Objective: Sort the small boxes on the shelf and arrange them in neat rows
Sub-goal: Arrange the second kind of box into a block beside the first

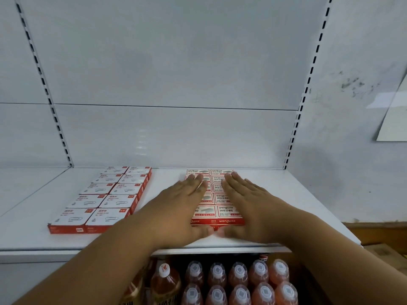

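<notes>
On the white shelf [286, 194] lie two blocks of small red-and-white boxes. The paper clip boxes [105, 201] form two neat columns at the left. The staple boxes [220, 194] form two columns at the middle. My left hand [185, 205] lies flat with straight fingers on the left column of the staple boxes. My right hand [244, 201] lies flat on the right column. Both thumbs meet at the front edge of the block. The hands hide much of the staple boxes.
A white back panel with slotted uprights [295, 128] rises behind the shelf. Under the shelf stand rows of orange drink bottles [237, 280]. A sheet of paper [394, 115] hangs on the wall at the right. A cardboard box [383, 252] sits low right.
</notes>
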`<state>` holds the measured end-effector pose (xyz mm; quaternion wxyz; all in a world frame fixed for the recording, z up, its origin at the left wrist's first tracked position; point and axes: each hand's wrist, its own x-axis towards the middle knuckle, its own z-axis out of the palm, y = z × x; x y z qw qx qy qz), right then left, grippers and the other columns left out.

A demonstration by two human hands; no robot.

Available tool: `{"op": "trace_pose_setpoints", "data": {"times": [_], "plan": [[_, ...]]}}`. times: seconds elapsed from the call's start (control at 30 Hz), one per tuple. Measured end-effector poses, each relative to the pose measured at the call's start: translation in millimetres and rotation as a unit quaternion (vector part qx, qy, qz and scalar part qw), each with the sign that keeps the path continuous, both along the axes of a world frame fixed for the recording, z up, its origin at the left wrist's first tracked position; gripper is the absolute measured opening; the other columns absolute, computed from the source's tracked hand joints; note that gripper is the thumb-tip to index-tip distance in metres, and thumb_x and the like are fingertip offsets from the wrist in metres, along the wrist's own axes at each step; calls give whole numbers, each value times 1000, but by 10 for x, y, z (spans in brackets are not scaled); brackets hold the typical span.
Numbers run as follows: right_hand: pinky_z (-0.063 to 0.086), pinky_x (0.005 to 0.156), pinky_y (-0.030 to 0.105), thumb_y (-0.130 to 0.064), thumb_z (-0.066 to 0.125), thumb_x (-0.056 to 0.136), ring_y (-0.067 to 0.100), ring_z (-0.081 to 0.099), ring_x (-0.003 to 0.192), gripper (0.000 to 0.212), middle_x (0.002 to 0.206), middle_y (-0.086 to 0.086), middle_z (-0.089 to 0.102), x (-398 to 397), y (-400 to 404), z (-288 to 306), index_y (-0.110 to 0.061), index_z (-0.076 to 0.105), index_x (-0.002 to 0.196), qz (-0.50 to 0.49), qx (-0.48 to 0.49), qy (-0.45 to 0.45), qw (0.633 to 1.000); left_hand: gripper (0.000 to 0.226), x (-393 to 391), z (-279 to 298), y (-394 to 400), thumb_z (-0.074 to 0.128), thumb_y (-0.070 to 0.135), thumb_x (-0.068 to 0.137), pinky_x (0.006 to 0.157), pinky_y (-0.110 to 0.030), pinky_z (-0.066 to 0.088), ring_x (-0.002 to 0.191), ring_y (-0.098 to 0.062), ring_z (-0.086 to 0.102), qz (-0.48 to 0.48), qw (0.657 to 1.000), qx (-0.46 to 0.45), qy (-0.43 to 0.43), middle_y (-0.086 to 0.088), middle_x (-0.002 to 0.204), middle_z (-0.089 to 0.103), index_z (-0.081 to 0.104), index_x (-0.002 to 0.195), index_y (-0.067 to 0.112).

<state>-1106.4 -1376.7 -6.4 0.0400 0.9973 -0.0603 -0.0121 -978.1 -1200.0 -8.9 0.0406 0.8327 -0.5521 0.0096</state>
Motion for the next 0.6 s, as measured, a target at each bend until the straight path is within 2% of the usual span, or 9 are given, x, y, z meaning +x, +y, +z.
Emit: {"op": "trace_pose_setpoints", "data": {"times": [0.1,0.17,0.27,0.37,0.47,0.53,0.6], "plan": [[-9,119,28,-84,24,77,14,-15,149,110,163,5,-14,76,-32,-22,-15,-10,156,3,5,28,1000,95,51,-12,-39,41,71,88,115,-24,-8,146,-5,-21,2,999,45,10,12,159,-24,-14,154,30],[-8,119,27,-87,11,64,13,-12,150,119,164,5,-10,87,-29,-40,-15,-6,156,10,13,24,1000,92,44,-28,-40,40,70,90,116,-25,-4,147,-4,-18,1,998,51,22,12,161,-20,-11,155,31],[-6,120,29,-87,6,59,14,-10,150,122,164,5,-9,85,-26,-57,-14,-4,156,8,17,17,1000,90,35,-25,-42,39,69,91,116,-24,-4,147,-4,-17,2,998,53,19,12,161,-19,-10,155,30],[-5,121,29,-86,17,69,14,-12,150,115,164,4,-10,98,-35,-51,-15,-5,157,1,13,28,1000,91,41,-18,-51,38,70,90,119,-27,-3,147,-5,-17,6,998,68,18,11,162,-19,-11,155,29],[-8,119,29,-85,31,74,11,-18,148,113,162,-1,-16,79,-51,24,-19,-10,156,-7,48,56,997,94,62,54,-38,38,73,88,117,-26,-5,147,-6,-18,12,995,82,55,13,161,-21,-12,155,30],[-10,117,28,-86,34,72,8,-21,147,115,162,-6,-18,68,-64,107,-22,-11,156,-18,91,62,994,87,89,135,-36,34,71,90,116,-25,-3,147,-3,-16,24,992,54,108,16,160,-19,-10,155,33],[-10,114,26,-82,30,77,6,-19,147,105,162,-9,-15,117,-99,169,-24,-8,156,-32,132,43,990,73,126,195,-87,27,62,96,116,-24,0,147,-1,-9,42,986,-9,160,18,161,-12,-3,156,34]]}}
